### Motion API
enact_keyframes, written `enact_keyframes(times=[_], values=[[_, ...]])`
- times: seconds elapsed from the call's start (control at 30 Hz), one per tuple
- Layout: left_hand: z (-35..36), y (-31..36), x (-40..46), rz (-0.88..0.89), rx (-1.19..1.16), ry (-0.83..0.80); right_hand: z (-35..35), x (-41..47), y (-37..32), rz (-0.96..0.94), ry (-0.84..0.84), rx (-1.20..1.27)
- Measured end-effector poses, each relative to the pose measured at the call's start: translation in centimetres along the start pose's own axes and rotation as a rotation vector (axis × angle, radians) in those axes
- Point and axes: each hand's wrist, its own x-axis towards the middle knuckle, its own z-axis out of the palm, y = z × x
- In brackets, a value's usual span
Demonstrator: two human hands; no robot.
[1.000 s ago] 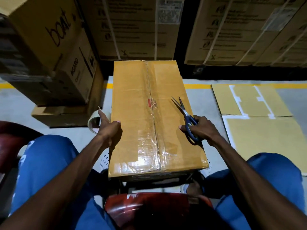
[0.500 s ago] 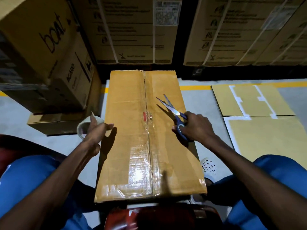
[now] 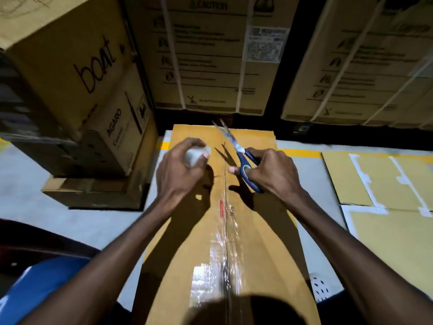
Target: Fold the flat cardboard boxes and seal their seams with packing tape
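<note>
My left hand grips the tape roll over the box's far left half; my right hand holds the blue-handled scissors, blades pointing far, just right of the centre seam. The folded cardboard box lies lengthwise in front of me, its near seam already glossy with tape. I judge the box light but stiff, best steadied on its flaps; the tape is thin and clingy.
</note>
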Motion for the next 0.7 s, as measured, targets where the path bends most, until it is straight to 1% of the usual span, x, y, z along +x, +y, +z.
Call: enact_keyframes(times=[0.03,0.07,0.1,0.13,0.17,0.23,0.27,0.33,0.37,0.43,0.5,0.7], values=[[0.3,0.1,0.2,-0.009,-0.002,-0.049,0.6,0.5,0.2,-0.015,-0.022,-0.158],[0.6,0.0,0.3,-0.028,-0.004,-0.101,1.1,0.9,0.3,-0.020,-0.050,-0.255],[0.8,-0.2,0.4,-0.049,-0.010,-0.151,1.7,1.1,0.4,-0.014,-0.065,-0.275],[1.0,-0.4,0.6,-0.069,-0.021,-0.194,2.3,1.4,0.5,0.007,-0.065,-0.221],[1.2,-0.6,0.7,-0.082,-0.031,-0.226,2.5,1.7,0.6,0.056,-0.056,-0.060],[1.2,-0.7,0.8,-0.099,-0.036,-0.257,2.2,2.3,0.1,0.153,-0.039,0.426],[1.2,-0.6,0.8,-0.113,-0.034,-0.265,1.7,2.5,-0.4,0.188,-0.059,0.641],[1.1,-0.3,1.0,-0.140,-0.038,-0.275,0.8,2.5,-1.1,0.200,-0.132,0.927],[1.1,-0.1,1.0,-0.145,-0.043,-0.283,0.5,2.3,-1.5,0.193,-0.163,1.015],[1.3,0.1,1.0,-0.142,-0.054,-0.298,0.6,2.0,-2.1,0.168,-0.194,1.061],[1.3,0.2,1.0,-0.134,-0.062,-0.311,1.4,2.1,-2.2,0.166,-0.187,1.021],[1.1,0.5,1.5,-0.126,-0.005,-0.319,2.5,2.5,-2.2,0.181,-0.105,0.967]])
